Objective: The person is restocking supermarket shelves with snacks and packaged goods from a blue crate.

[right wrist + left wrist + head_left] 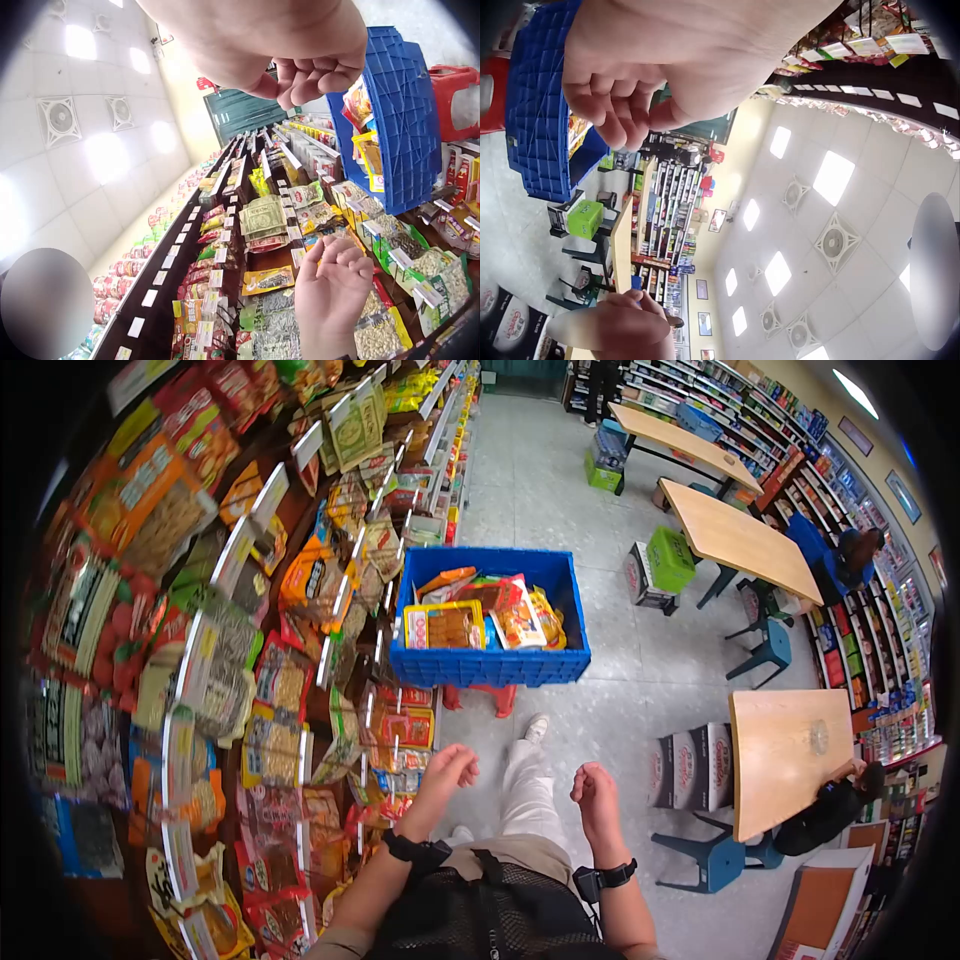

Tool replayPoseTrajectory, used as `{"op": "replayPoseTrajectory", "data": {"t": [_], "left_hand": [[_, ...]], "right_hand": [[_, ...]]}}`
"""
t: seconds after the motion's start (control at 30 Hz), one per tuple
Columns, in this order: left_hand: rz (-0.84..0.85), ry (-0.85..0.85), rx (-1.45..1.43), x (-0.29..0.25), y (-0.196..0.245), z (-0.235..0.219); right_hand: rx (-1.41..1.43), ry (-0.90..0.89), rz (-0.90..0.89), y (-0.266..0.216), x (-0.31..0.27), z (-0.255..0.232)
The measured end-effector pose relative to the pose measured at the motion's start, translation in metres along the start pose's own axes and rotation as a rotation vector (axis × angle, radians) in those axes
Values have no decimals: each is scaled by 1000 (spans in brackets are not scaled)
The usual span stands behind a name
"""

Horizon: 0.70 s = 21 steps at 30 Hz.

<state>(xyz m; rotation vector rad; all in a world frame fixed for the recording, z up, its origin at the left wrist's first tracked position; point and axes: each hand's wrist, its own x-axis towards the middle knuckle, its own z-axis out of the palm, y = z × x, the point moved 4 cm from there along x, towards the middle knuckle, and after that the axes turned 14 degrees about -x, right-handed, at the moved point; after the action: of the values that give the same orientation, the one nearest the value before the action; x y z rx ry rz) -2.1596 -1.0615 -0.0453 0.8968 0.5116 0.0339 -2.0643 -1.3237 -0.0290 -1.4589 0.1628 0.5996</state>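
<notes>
A blue plastic crate (490, 667) filled with snack packets (515, 615) rests on a red stool (503, 700) in front of the person. My left hand (447, 774), fingers loosely curled and holding nothing, hovers on the near side of the crate beside the snack shelves. Farther right, my right hand (596, 792) is also raised with relaxed, curled fingers and nothing in it. Both hands are apart from the crate. In the right wrist view the left hand (335, 281) overlaps hanging snack bags, while the right hand (300, 56) appears near the crate wall (409, 120).
Shelves of hanging snack bags (285, 680) line the left side. Wooden tables (790, 750), blue stools (708, 860) and stacked cartons (695, 765) stand to the right. A person in black (835, 810) leans at the nearest table. Grey floor (620, 700) runs down the aisle.
</notes>
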Motion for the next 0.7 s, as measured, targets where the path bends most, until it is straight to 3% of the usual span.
{"op": "replayPoseTrajectory", "data": {"t": [0.17, 0.3, 0.33, 0.4, 0.43, 0.53, 0.57, 0.63, 0.67, 0.7], "left_hand": [[-103, -29, 184, 107, 26, 20], [-144, 138, 129, 224, 36, 30], [-111, 211, 98, 255, 30, 29], [-97, 301, 75, 324, 19, 27], [-79, 328, 52, 360, 11, 27], [-78, 412, 75, 451, -19, 31], [-69, 458, 119, 476, -33, 28], [-58, 464, 232, 513, -63, 16], [-40, 519, 292, 526, -68, 21], [-24, 574, 353, 536, -72, 24]], "right_hand": [[-148, -60, -84, -51, 176, 9], [-502, -19, -180, -30, 367, 10], [-497, -25, -155, -29, 401, 6], [-863, -54, -163, -31, 466, 3], [-862, -56, -135, -29, 494, -2], [-972, -61, -98, -23, 559, -10], [-1082, -61, -181, -32, 565, -5], [-1147, -196, -136, -21, 582, 6], [-1234, -230, -220, -13, 588, 12], [-1257, -277, -146, -2, 593, 10]]}}
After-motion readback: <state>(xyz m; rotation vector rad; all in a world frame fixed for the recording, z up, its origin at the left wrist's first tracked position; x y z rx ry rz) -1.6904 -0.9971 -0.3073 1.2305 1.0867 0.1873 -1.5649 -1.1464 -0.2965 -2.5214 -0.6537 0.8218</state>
